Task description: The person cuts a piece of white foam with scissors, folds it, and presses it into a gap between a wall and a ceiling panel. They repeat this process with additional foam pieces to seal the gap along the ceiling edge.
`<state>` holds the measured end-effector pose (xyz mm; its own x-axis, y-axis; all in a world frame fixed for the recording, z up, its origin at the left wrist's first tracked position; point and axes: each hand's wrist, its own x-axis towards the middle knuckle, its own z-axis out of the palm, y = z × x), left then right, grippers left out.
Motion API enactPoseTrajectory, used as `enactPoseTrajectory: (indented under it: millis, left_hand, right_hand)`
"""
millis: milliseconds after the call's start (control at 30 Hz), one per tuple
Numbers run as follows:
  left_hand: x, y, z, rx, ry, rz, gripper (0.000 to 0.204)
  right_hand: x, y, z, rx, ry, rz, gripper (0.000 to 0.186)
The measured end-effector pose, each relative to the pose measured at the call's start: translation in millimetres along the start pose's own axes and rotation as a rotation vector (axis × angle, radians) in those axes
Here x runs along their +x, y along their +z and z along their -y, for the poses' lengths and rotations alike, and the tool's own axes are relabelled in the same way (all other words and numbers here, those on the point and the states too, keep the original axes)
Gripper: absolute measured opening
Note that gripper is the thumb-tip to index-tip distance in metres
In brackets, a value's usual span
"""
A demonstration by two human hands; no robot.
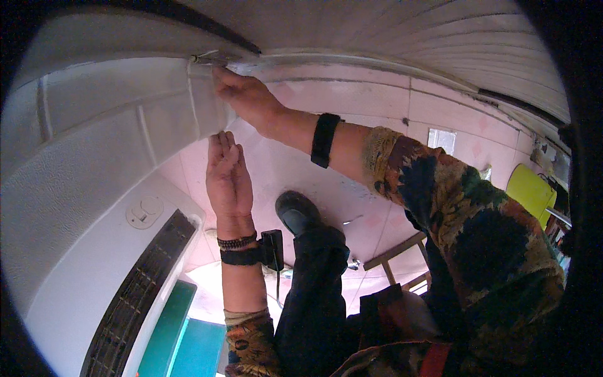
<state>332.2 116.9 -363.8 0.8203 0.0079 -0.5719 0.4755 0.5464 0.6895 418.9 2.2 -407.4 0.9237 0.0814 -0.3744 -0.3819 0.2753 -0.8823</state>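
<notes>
A white, brick-patterned wall panel (pixel 169 94) with raised seams fills the upper left. My left hand (pixel 229 176) reaches up from below, palm showing. Its fingers are stretched out and lie side by side, tips at the panel's lower right edge. My right hand (pixel 248 103) comes in from the right to the panel's top right corner, under a dark ledge strip (pixel 217 31). Its fingers are bent together there. The fingertips are partly hidden, and what they pinch is too small to make out. Both wrists wear black straps, with a small black box on the left one.
Lower left stands a white unit (pixel 119 232) with a dark grille (pixel 138 289) and a round cap. Teal panels (pixel 198 345) are beside it. Pink tiles (pixel 370 135) lie beyond my dark shoe (pixel 300 213). A wooden frame (pixel 396 257) and a yellow-green object (pixel 531 193) stand right.
</notes>
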Motion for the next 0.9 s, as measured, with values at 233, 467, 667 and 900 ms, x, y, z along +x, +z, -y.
enactPoseTrajectory:
  millis: [233, 467, 667, 900]
  left_hand:
    - [0, -2, -2, 0.021, 0.001, 0.039, 0.07]
    - [1, -2, 1, 0.036, 0.017, 0.029, 0.069]
    - [2, -2, -1, 0.022, 0.013, 0.062, 0.067]
    - [-2, -1, -2, 0.055, -0.004, 0.035, 0.073]
  right_hand:
    - [2, 2, 1, -0.107, -0.015, 0.036, 0.054]
    - [8, 6, 0, -0.138, -0.089, 0.064, 0.042]
    - [1, 20, -4, 0.254, 0.026, -0.043, 0.034]
    - [26, 5, -34, 0.362, 0.008, 0.007, 0.021]
